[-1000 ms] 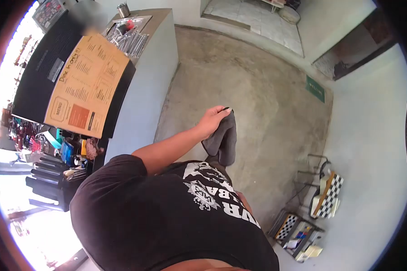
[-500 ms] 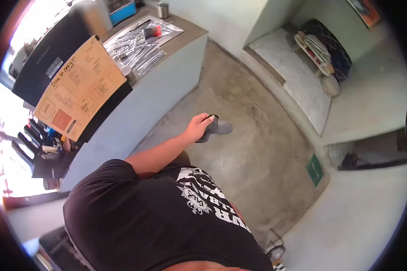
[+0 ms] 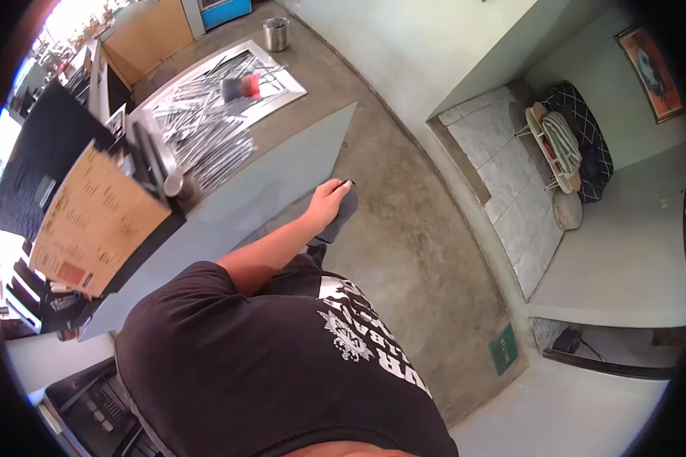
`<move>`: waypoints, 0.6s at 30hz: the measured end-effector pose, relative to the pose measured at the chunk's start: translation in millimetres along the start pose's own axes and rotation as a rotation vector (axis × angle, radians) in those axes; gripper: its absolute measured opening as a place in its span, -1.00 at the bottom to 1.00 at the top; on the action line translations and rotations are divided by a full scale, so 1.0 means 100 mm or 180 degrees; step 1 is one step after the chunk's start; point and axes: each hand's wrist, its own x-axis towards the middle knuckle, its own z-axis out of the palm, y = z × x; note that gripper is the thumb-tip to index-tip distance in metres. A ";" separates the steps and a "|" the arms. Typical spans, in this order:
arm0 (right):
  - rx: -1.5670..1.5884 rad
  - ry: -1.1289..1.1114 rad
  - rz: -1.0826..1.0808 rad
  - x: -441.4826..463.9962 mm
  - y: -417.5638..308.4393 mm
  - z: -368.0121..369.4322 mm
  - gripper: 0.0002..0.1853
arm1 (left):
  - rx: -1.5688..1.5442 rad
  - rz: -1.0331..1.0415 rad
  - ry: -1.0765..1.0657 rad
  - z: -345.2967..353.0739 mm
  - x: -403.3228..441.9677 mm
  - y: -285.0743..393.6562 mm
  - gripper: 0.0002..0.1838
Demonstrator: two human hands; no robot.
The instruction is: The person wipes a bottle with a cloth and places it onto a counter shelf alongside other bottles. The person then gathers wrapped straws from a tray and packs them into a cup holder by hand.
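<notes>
Gripping dark grey cloth [image 3: 345, 216] in left hand [image 3: 325, 206], fingers closed round the top, lower part hanging loose over the floor [image 3: 404, 266]. Can't see right hand, so can't tell open or closed, or whether the 2 hands are apart. Near the cloth: side of worktop [image 3: 320, 65], bearing tray [image 3: 292, 91] of metal cutlery [image 3: 213, 145] plus 1 metal cup [image 3: 277, 34]. For good handling: pinch firmly, gather in the loose end, hold well off the floor, steer wide of the worktop corner, avoid swinging.
</notes>
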 end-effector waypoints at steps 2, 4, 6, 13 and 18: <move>0.0070 0.0076 -0.0028 0.31 -0.20 -0.10 -0.79 | -0.0016 0.0122 -0.0153 0.26 0.43 0.27 -0.73; 0.0153 0.0172 -0.0024 0.56 -0.39 -0.16 -0.78 | -0.0063 0.0130 -0.0331 0.51 0.71 0.55 -0.72; 0.0271 0.0265 -0.0027 0.82 -0.56 -0.24 -0.77 | 0.0107 0.0095 -0.0591 0.71 0.98 0.81 -0.70; 0.0647 0.0428 -0.0002 1.80 -1.02 -0.74 -0.73 | 0.0257 0.0526 -0.0803 1.30 2.29 1.22 -0.68; 0.1094 -0.0200 0.0251 2.71 -1.59 -1.43 -0.69 | -0.0138 0.0804 -0.0365 1.58 3.23 1.61 -0.70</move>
